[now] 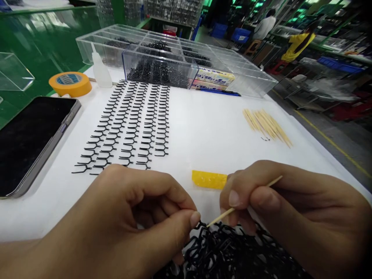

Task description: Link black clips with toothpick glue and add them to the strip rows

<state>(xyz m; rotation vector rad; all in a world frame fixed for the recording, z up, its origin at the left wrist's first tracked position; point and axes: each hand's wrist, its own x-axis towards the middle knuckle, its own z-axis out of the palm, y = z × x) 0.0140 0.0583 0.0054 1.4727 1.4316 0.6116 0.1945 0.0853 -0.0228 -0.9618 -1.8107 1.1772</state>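
Between the thumb and index finger of my left hand [145, 217] is a small black forked piece [201, 224]. My right hand [279, 209] pinches a wooden toothpick [222, 216], whose tip points down-left and meets or nearly meets the black piece. Below both hands lies a heap of black forked pieces [221, 255] at the bottom edge. A yellow strip [208, 179] lies flat on the white table, partly behind my right fingers. Several columns of black forked pieces [132, 128] are laid out beyond my left hand.
On the white table [203, 131] are a phone [31, 135], orange tape roll [70, 84], white squeeze bottle [101, 69] and toothpick pile [266, 123]. At the back stand a clear divided box [241, 69], a clear bin of black pieces [159, 71] and small cartons [215, 77]. Two people are far right.
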